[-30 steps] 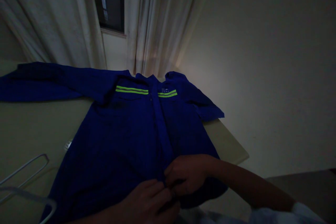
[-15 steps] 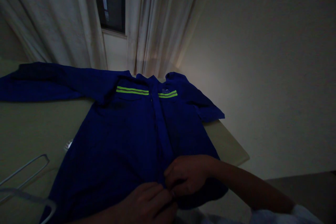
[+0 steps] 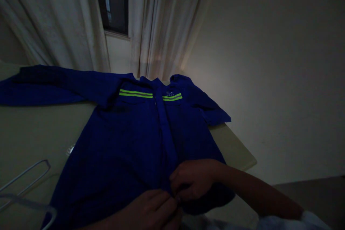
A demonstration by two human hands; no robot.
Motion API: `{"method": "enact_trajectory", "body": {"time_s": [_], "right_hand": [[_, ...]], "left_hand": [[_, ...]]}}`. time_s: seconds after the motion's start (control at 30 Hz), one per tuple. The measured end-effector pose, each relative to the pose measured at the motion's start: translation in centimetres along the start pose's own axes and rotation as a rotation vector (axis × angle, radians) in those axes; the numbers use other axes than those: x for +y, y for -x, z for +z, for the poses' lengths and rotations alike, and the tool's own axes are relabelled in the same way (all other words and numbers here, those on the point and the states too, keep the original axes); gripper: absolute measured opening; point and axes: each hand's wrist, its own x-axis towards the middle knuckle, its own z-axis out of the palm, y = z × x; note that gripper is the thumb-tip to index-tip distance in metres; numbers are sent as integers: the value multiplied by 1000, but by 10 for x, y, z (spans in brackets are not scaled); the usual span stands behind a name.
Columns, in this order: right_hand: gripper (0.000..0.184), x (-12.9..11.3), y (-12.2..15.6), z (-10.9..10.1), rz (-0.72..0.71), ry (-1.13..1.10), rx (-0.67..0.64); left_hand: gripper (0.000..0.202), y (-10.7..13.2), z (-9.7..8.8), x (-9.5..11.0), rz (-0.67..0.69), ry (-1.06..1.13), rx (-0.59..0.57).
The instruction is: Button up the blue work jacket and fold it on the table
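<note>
A dark blue work jacket (image 3: 129, 133) with yellow-green reflective stripes across the chest lies spread front side up on the table (image 3: 239, 147). Its front placket runs down the middle toward me. At the bottom of that placket, near the hem, my left hand (image 3: 151, 208) and my right hand (image 3: 192, 179) meet with fingers closed on the jacket's front edges. The fingertips press close together, and the exact bit of zip or cloth between them is hidden. The left sleeve in view stretches far out; the other angles down at the right.
White wire clothes hangers (image 3: 32, 172) lie on the table at the left. A small shiny object (image 3: 70, 149) sits partly under the jacket's left edge. Beyond the table hang pale curtains (image 3: 161, 21) around a dark window (image 3: 114, 3); a plain wall (image 3: 283, 79) rises at the right.
Both hands stay at the jacket's lower front, with only a slight shift of the fingers. The jacket lies as before.
</note>
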Motion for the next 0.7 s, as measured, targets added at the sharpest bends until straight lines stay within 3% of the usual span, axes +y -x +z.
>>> {"method": "enact_trajectory", "body": {"time_s": [0.27, 0.7], "right_hand": [[15, 3, -2, -2, -78, -7, 12], [10, -3, -1, -3, -15, 65, 22]], "left_hand": [[18, 5, -1, 1, -10, 28, -34], [16, 5, 18, -1, -33, 32, 125]]}}
